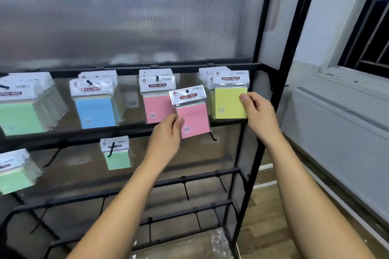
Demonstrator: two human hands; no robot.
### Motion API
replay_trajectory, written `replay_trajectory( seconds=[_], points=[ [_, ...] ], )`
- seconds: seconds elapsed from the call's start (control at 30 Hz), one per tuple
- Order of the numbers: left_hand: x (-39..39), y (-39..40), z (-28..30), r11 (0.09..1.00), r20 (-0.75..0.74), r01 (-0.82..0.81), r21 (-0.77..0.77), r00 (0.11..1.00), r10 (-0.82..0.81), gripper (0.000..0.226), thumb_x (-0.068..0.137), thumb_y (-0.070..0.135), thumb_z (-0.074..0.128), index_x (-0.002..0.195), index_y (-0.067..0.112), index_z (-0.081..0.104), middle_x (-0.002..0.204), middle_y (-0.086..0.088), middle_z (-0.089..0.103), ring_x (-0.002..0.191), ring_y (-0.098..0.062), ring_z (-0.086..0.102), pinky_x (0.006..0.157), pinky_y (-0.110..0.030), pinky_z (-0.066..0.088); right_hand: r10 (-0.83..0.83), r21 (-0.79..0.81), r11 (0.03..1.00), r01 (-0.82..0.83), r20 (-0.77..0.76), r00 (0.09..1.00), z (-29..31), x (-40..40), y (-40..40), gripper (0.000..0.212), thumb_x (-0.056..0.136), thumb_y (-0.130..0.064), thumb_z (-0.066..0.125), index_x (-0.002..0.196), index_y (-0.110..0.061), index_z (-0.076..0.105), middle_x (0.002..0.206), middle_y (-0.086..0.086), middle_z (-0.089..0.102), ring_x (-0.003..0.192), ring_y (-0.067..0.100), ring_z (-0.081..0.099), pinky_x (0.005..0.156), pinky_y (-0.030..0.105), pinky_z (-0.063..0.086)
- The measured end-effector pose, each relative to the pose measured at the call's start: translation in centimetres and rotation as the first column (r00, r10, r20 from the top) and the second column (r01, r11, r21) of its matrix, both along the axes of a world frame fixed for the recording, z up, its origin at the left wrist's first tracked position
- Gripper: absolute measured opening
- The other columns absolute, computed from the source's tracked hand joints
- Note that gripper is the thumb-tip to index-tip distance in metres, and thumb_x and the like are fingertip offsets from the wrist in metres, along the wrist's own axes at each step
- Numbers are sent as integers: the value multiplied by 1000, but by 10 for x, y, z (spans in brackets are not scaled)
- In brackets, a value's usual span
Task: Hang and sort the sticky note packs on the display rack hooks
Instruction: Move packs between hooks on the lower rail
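At the black display rack (271,82), we hold 1 pink sticky note pack (192,111) pinched at its lower left corner in the left hand (168,134), just in front of the pink stack (156,99) hanging on its hook. Our right hand (257,111) grips the front yellow pack (230,95) by its right edge, thumb on its face, at the yellow stack's hook. Blue packs (94,103) and green packs (19,111) hang further left. We judge the risk is twofold: the corner pinch could let the pink pack swing and miss the hook, and tugging the yellow pack might drag its neighbours off.
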State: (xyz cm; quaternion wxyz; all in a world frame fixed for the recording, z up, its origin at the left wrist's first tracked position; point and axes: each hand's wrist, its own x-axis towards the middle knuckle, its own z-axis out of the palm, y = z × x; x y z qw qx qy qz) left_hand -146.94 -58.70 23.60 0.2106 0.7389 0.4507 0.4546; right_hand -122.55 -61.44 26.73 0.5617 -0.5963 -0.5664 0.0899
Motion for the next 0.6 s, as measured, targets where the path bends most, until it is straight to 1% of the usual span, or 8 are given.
replay_trajectory(
  seconds=[0.07,0.13,0.23,0.3,0.37,0.5,0.6],
  points=[
    [2,-1,1,1000,-4,-15,-1,1000,15,31,104,26,43,79,9,50,70,-8,59,65,-25,51,59,-35,35,14,-12,1000,-14,0,1000,-1,2,8,30,104,-34,48,89,-12,63,75,7,58,69,11,45,64,33,35],
    [3,-2,1,1000,-12,-28,5,1000,28,31,104,26,43,79,10,50,70,-5,59,65,-23,51,58,-35,34,32,-22,999,-33,-13,999,-2,4,14,30,104,-34,48,88,-12,62,74,0,55,68,11,43,64,33,34],
    [4,0,0,999,-16,-39,14,999,39,31,104,27,42,81,8,52,73,-9,61,69,-28,55,59,-37,37,52,-32,998,-53,-30,998,-3,7,21,31,103,-34,49,91,-11,64,77,1,57,70,12,46,65,32,36],
    [5,1,-1,999,-19,-47,19,999,47,32,104,28,42,83,6,53,74,-11,61,70,-29,55,60,-38,39,61,-38,997,-62,-24,998,-3,9,24,32,104,-33,48,90,-9,63,75,0,55,68,12,44,65,32,35],
    [5,2,-1,998,-20,-49,27,999,50,32,104,27,42,81,6,52,72,-9,60,69,-28,54,59,-36,36,67,-49,996,-69,-27,997,-4,10,25,32,104,-32,47,89,-8,63,73,-4,53,66,10,43,63,31,34],
    [4,7,-1,998,-21,-50,40,998,51,34,104,28,42,81,5,51,72,-10,59,71,-29,54,59,-36,35,99,-61,993,-102,-43,994,-7,11,26,35,105,-32,47,78,-12,56,65,-9,42,60,6,36,61,30,29],
    [4,8,-2,998,-21,-50,35,999,50,34,104,28,42,79,6,50,70,-9,58,68,-28,53,58,-35,34,111,-83,990,-114,-51,993,-7,11,28,35,105,-34,46,77,-15,57,64,-11,43,60,6,37,59,27,30]
  ],
)
